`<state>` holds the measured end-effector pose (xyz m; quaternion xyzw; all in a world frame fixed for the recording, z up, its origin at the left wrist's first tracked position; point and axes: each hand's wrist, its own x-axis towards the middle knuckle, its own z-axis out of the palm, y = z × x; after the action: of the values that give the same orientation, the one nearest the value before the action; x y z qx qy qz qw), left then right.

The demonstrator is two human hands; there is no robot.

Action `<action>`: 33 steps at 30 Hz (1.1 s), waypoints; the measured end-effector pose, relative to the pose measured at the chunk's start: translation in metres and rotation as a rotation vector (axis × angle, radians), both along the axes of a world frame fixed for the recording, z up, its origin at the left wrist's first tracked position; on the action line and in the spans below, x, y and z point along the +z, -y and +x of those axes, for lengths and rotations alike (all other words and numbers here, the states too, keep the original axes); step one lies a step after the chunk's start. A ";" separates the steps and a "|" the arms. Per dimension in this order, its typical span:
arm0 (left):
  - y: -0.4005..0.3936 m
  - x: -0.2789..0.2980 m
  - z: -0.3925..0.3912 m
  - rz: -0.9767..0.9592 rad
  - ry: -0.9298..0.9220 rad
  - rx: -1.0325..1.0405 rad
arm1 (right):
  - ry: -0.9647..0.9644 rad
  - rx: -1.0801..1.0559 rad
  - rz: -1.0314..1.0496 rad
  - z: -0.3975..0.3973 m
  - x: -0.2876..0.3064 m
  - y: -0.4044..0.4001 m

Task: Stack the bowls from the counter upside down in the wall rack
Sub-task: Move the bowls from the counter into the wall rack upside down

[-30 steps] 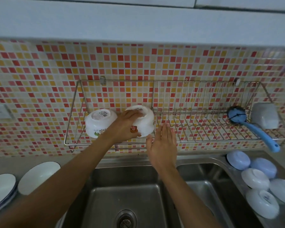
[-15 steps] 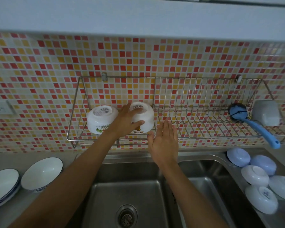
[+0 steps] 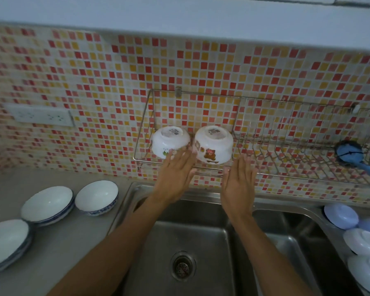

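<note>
Two white bowls sit upside down side by side at the left end of the wire wall rack (image 3: 286,165): one with a green print (image 3: 169,141), one with a brown bear print (image 3: 214,144). My left hand (image 3: 175,174) is flat and open just below the gap between them, fingertips overlapping the rims. My right hand (image 3: 239,182) is open in front of the rack's lower rail, holding nothing. Three white blue-rimmed bowls stand upright on the counter at the left: one (image 3: 96,197), another (image 3: 47,204), a third (image 3: 5,242).
A steel double sink (image 3: 201,242) lies below my arms. Several white and pale blue bowls (image 3: 341,215) lie upside down on the right drainboard. A blue brush (image 3: 350,154) rests in the rack's right end. A wall socket (image 3: 41,118) is at the left.
My left hand has let go of the bear-print bowl, which now rests in the rack, and drawn back below it. The view has swung left, showing more of the counter bowls.
</note>
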<state>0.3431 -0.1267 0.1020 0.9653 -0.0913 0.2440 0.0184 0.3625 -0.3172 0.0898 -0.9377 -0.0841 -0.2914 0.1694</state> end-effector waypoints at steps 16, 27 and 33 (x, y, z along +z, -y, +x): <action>-0.229 -0.096 -0.234 -0.359 -0.216 0.692 | -0.509 0.714 0.040 -0.148 -0.097 -0.254; -0.378 -0.135 -0.313 -0.973 -0.219 0.993 | -0.959 0.710 0.175 -0.213 -0.115 -0.432; -0.416 -0.163 -0.309 -1.227 -0.284 1.019 | -1.120 0.621 0.293 -0.217 -0.131 -0.484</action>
<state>0.0344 0.2898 -0.0608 0.7281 0.5131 0.1040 0.4424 0.1452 0.1663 -0.0412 -0.8470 -0.2093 0.2947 0.3899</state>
